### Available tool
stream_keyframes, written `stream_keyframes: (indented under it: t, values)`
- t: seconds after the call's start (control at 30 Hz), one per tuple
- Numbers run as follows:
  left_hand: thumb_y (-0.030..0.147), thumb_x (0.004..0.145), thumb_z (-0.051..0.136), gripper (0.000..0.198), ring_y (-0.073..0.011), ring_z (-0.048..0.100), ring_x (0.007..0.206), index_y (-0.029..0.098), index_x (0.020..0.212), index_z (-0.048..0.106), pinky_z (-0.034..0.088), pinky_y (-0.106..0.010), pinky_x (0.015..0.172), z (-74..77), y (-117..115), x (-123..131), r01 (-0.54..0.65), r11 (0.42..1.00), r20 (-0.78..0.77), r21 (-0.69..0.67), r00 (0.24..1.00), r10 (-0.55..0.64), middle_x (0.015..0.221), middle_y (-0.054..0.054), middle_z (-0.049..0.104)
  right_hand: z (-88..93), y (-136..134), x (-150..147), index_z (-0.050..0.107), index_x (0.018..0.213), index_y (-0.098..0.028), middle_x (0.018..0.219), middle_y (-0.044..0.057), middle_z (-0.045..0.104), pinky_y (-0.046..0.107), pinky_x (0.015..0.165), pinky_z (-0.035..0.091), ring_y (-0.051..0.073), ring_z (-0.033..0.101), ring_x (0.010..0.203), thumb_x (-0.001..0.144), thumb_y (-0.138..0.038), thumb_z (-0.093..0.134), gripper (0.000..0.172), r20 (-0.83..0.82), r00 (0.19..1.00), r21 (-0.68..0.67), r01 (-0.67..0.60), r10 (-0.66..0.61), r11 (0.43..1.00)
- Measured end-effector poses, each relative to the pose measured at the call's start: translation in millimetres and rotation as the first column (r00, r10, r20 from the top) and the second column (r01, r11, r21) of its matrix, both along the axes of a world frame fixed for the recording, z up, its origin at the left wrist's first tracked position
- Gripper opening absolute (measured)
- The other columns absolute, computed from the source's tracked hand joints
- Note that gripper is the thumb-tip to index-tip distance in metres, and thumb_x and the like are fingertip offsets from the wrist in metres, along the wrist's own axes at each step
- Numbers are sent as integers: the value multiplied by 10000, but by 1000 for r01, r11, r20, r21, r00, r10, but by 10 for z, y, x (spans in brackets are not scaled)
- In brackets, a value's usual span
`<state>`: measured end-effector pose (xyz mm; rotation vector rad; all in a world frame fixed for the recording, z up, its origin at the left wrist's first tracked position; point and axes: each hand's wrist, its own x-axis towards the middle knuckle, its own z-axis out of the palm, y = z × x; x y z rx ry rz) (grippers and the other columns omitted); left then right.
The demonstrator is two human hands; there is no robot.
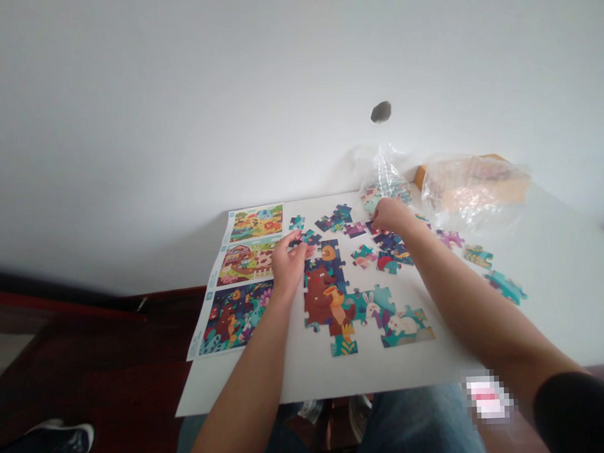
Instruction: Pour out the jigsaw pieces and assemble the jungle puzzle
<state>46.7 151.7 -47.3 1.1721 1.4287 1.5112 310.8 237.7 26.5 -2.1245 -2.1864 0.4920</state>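
My left hand lies at the left edge of the partly joined jigsaw puzzle, fingers stretched out over some loose teal puzzle pieces. The joined part shows a brown bear with a honey pot and white rabbits. Farther back on the right, my right hand is closed, its fingertips down among dark puzzle pieces. What those fingers pinch, if anything, is hidden. Near it lie a purple puzzle piece and a piece with a red shape.
A printed picture sheet with three scenes lies along the left of the white table. Against the wall are a clear plastic bag with pieces inside and a plastic-wrapped box. Several loose pieces lie on the right.
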Motion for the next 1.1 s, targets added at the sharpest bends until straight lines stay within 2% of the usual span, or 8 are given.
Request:
stream_keyframes:
  t: [0.13,0.3,0.53,0.63,0.7,0.83,0.93,1.1]
  values:
    - [274,795,674,332,-185,737,699,159,1106,676,645,-339,680,66,-31,33,25,1000,-20,1,999,-25,985,-82,742,-49,-27,-60,761,775,-131,632,104,718,309,675,547,249,711,701,651,-118,715,133,-17,998,-105,-64,62,992]
    - [291,835,653,263,-191,723,798,178,1066,708,622,-306,637,112,-93,47,138,986,-174,90,977,-121,1088,-92,709,31,-51,-121,753,761,-169,612,47,713,263,642,533,201,699,636,699,-160,723,70,-62,988,-136,-146,139,980]
    - [205,909,600,157,-203,681,1000,212,962,748,575,-369,890,262,-207,95,476,844,-609,248,754,-246,1048,-76,725,249,-216,268,752,1021,-159,915,97,766,343,857,516,267,709,909,773,-250,707,268,39,987,86,-160,157,983]
    - [194,916,594,162,-215,666,1046,219,961,747,524,-430,1000,291,-221,123,559,793,-702,241,665,-256,1074,-77,731,39,-511,448,706,1182,-163,1170,139,721,400,971,489,298,661,1096,898,-337,604,348,95,950,186,-311,298,932]
    - [203,910,602,165,-234,639,1128,226,990,744,496,-460,1046,296,-229,139,601,769,-749,217,607,-264,1141,-74,723,-189,-730,534,604,1357,-183,1430,159,569,464,1068,433,342,529,1306,929,-441,579,501,137,921,279,-390,366,878]
    - [244,878,645,247,-307,425,1411,245,1108,736,368,-552,1173,317,-269,171,633,761,-832,144,493,-253,1348,-59,645,-577,-972,619,382,1546,-218,1622,108,328,601,1178,255,364,282,1486,1029,-495,335,589,177,921,337,-388,348,857]
    - [264,866,654,341,-324,285,1497,252,1203,706,301,-582,1212,348,-306,176,619,778,-860,109,451,-238,1457,-47,565,-674,-936,606,339,1568,-233,1637,91,296,626,1184,226,370,257,1496,1024,-541,308,626,168,931,329,-363,324,872]
    - [279,870,639,382,-320,240,1519,238,1248,683,310,-569,1213,353,-317,126,604,792,-878,94,425,-220,1473,-51,550,-639,-828,537,364,1557,-239,1641,75,292,618,1168,270,370,269,1490,1018,-561,304,630,151,939,334,-344,310,878]
